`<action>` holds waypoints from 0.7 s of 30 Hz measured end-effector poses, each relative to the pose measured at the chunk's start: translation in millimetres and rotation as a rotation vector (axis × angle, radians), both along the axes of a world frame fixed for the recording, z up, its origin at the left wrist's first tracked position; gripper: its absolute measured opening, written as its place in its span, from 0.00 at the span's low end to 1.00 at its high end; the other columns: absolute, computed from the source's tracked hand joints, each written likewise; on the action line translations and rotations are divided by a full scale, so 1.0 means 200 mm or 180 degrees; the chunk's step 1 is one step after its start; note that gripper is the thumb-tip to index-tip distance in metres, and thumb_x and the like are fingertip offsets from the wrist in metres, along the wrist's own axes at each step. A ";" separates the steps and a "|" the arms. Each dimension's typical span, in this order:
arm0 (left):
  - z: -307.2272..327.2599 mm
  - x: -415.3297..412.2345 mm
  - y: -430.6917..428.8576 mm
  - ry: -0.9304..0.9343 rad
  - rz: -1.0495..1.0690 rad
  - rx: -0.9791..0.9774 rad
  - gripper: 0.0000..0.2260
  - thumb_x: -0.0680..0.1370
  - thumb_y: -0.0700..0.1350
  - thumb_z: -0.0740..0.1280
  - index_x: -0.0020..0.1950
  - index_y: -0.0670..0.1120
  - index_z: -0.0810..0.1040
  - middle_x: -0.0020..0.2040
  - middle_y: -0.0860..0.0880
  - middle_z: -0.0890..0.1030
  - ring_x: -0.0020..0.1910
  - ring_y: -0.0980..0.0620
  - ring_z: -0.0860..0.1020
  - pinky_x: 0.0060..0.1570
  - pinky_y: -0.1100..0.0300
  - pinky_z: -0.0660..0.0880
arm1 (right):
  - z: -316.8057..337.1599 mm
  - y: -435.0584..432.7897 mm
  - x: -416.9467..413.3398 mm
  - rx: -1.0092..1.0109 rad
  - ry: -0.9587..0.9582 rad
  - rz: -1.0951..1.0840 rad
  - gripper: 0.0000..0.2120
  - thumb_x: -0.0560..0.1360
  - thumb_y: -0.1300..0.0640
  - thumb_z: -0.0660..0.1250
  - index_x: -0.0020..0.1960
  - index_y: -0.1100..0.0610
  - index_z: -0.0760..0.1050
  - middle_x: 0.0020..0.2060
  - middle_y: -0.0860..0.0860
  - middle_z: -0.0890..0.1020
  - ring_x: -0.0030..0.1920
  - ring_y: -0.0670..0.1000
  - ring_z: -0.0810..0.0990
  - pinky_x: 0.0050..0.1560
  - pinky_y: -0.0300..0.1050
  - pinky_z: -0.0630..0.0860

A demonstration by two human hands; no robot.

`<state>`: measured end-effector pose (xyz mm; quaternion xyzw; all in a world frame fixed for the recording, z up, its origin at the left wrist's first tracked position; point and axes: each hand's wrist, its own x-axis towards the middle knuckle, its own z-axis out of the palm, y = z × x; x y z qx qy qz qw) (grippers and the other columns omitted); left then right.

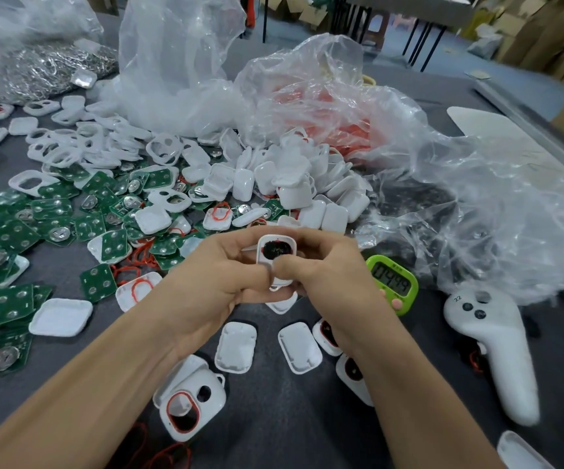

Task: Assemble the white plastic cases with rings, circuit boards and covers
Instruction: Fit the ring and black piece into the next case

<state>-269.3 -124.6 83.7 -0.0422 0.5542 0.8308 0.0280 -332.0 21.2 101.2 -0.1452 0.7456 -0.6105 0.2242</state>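
Both hands hold one white plastic case (pixel 276 249) above the table's middle; its oval window shows dark with a red ring edge. My left hand (pixel 216 282) grips it from the left, and my right hand (pixel 327 269) from the right, thumb pressed on its lower part. Green circuit boards (pixel 13 231) lie heaped at the left. Loose white covers (pixel 302 347) and another (pixel 236 346) lie just below my hands. A case with a red ring (pixel 191 402) rests near my left forearm. White frames (pixel 71 143) pile at the back left.
Crumpled clear plastic bags (pixel 341 106) fill the back and right, one holding red rings. A green timer (pixel 392 282) sits right of my hands, a white controller (pixel 497 350) beyond it. A heap of white shells (pixel 294 184) lies behind my hands. Metal clips (pixel 47 69) are at far left.
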 end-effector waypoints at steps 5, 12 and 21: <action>0.01 -0.01 0.00 -0.0110 0.0293 -0.0094 0.23 0.69 0.26 0.66 0.54 0.47 0.88 0.50 0.42 0.87 0.50 0.45 0.86 0.44 0.58 0.83 | 0.02 0.03 -0.03 -0.0305 -0.0313 0.0089 0.07 0.75 0.53 0.72 0.50 0.51 0.87 0.40 0.55 0.85 0.37 0.50 0.79 0.35 0.43 0.76; 0.04 -0.02 -0.08 -0.0427 0.0983 0.0130 0.19 0.76 0.24 0.62 0.51 0.45 0.86 0.47 0.41 0.88 0.46 0.47 0.88 0.34 0.62 0.82 | 0.05 0.12 -0.17 0.0326 0.1023 -0.1087 0.07 0.73 0.59 0.74 0.42 0.48 0.86 0.34 0.45 0.86 0.34 0.44 0.81 0.40 0.44 0.78; 0.06 -0.05 -0.20 -0.0587 0.1608 0.0550 0.19 0.76 0.24 0.60 0.50 0.44 0.83 0.42 0.44 0.87 0.41 0.50 0.87 0.31 0.63 0.81 | 0.12 -0.26 -0.35 0.1830 0.1666 0.0200 0.12 0.78 0.62 0.67 0.49 0.48 0.87 0.40 0.43 0.86 0.32 0.39 0.80 0.32 0.29 0.73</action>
